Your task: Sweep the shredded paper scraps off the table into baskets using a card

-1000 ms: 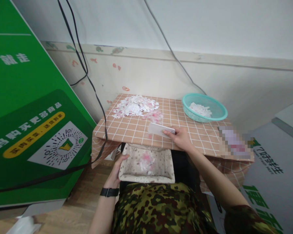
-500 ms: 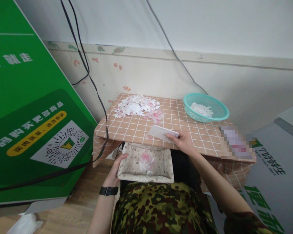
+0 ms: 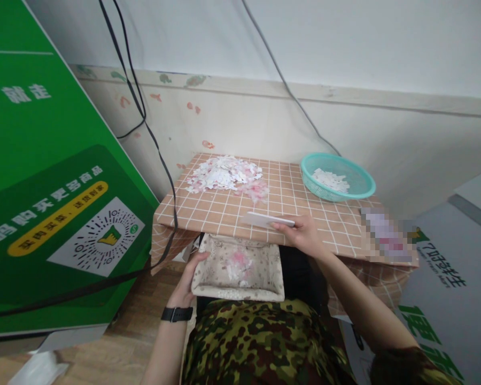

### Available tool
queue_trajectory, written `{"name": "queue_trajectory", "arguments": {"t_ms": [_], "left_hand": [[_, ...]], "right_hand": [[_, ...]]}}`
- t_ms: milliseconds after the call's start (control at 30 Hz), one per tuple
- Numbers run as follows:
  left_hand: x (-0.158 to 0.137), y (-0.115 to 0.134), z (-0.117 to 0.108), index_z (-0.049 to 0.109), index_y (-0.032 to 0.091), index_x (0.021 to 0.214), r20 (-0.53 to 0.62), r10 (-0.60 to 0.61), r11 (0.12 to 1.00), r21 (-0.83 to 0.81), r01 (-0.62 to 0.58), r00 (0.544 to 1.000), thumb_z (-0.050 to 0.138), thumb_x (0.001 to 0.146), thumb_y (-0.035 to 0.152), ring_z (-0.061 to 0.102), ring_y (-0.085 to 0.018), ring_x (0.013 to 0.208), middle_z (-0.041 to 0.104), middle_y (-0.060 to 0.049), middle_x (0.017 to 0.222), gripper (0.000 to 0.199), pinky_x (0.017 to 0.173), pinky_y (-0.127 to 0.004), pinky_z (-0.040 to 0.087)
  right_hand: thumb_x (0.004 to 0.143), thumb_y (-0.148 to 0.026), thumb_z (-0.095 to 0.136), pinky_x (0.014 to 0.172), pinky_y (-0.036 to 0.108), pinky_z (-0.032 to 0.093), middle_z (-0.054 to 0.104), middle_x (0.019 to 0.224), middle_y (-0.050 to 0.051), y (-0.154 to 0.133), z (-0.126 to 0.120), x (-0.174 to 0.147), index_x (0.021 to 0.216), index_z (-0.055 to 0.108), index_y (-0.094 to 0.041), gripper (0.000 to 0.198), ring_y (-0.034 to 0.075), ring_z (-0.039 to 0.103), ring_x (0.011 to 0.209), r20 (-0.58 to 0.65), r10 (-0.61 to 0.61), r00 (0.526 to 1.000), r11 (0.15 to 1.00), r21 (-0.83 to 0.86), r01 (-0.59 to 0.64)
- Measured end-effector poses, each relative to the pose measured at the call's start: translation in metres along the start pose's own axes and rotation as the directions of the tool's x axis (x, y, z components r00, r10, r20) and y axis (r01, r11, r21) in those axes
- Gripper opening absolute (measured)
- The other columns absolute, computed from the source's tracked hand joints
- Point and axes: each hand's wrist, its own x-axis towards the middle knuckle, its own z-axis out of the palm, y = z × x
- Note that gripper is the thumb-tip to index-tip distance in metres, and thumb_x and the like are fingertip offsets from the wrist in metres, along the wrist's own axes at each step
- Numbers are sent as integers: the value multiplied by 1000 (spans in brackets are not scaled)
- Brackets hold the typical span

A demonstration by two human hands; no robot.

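Observation:
My left hand [image 3: 190, 272] grips the left side of a fabric-lined, patterned basket [image 3: 238, 294], held just below the table's front edge. Inside the basket lie pink and clear scraps [image 3: 239, 264]. Closed on a flat white card-like piece [image 3: 260, 218], my right hand [image 3: 304, 235] holds it tilted low over the front of the table; whether its edge touches the cloth I cannot tell. Beyond it sits a heap of white and pinkish paper-like pieces [image 3: 224, 172], with pink clear scraps [image 3: 254, 190] beside it. A turquoise mesh basket [image 3: 363, 187] at the back right contains white pieces [image 3: 331, 181].
A brown checked cloth [image 3: 280, 187] covers the table against the wall. A blurred-out flat item [image 3: 385, 232] lies at its right end. A green panel [image 3: 104, 214] stands left, with a dark strap [image 3: 174, 208] hanging by the table corner. White bag [image 3: 40, 369] on the floor.
My right hand has turned the white piece, so it now shows more edge-on and a little lower. The left hand and the fabric basket have hardly moved.

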Motion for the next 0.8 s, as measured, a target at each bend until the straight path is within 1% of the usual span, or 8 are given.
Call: {"name": "queue_trajectory", "arguments": {"t_ms": [67,133,233,300,467,567,667,800], "left_hand": [[0,-1,0,63,9,116,4,16,1000,-1,-16,1000,63,75,26,70,-30,94,76,-13,97,44,82,-40,55],[-1,-3,1,62,10,116,0,25,1000,-1,-25,1000,63,75,26,70,-30,92,76,-13,96,45,80,-40,55],[-1,-5,3,63,11,114,-7,36,999,-1,-36,999,64,74,26,71,-30,89,77,-11,93,43,77,-40,56],[-1,-5,3,64,11,112,0,28,1000,-8,-28,1000,64,74,27,71,-30,88,77,-11,92,41,76,-40,56],[0,-6,1,65,12,111,8,14,1000,-10,-14,1000,64,75,27,71,-29,89,77,-11,92,39,76,-40,56],[0,-7,0,65,12,111,13,16,1000,-8,-16,1000,64,75,27,70,-30,91,76,-11,93,39,77,-40,56],[0,-7,-1,65,10,110,17,6,1000,-14,-6,1000,64,76,27,70,-30,92,76,-12,94,38,77,-39,56],[1,-7,-2,65,10,109,27,-7,1000,-21,7,1000,63,76,27,70,-30,92,76,-11,94,37,77,-39,56]], "right_hand": [[79,-48,63,54,28,42,70,71,4,14,-15,5,84,76,-18,33,19,60,61,-153,28,988,997,-68,-39],[78,-50,63,50,28,37,63,59,3,32,-29,13,77,75,-15,37,17,54,54,-286,28,958,977,-194,-87],[77,-54,62,48,28,32,54,51,2,54,-40,24,67,71,-12,44,15,48,49,-393,48,918,942,-288,-172],[77,-55,60,47,27,31,53,51,1,61,-41,28,68,71,-12,45,14,46,49,-372,66,926,948,-266,-174],[76,-54,62,50,27,36,62,61,3,62,-39,33,82,75,-13,43,15,51,54,-174,92,980,987,-114,-113],[75,-52,65,51,27,38,64,64,4,59,-41,35,82,75,-14,41,15,52,56,-166,75,983,992,-84,-90],[75,-53,64,49,27,37,62,60,3,55,-38,36,77,74,-13,41,15,50,54,-182,88,979,991,-84,-104],[74,-52,66,47,25,34,59,60,2,51,-30,34,73,72,-13,40,13,48,53,-102,114,988,993,-30,-117]]}}
